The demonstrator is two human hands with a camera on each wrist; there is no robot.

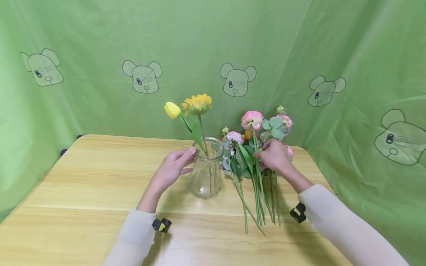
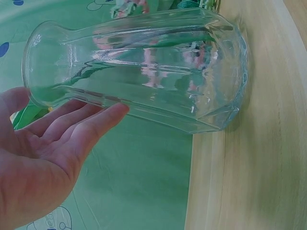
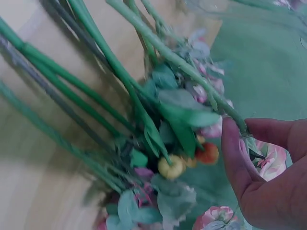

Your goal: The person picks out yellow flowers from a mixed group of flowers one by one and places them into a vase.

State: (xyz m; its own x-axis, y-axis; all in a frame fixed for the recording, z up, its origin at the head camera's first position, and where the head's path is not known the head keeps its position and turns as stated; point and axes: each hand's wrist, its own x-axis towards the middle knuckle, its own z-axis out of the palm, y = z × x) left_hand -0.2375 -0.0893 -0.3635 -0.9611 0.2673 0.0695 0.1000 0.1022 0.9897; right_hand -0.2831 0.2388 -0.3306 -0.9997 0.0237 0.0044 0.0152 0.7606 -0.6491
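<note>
A clear glass vase stands upright on the table, holding a yellow tulip and an orange-yellow sunflower-like bloom. My left hand is at the vase's left side, thumb at the rim and the other fingers extended along the glass in the left wrist view. With thumb and forefinger, my right hand pinches the green stem of a pink flower, just below its head. That flower rises over a pile of other flowers, their stems pointing toward me.
Right of the vase lie several pink flowers, among them a light pink bloom, with green leaves. An orange bloom and a pale yellow one show low in the pile. Green curtain surrounds the wooden table at the back and sides.
</note>
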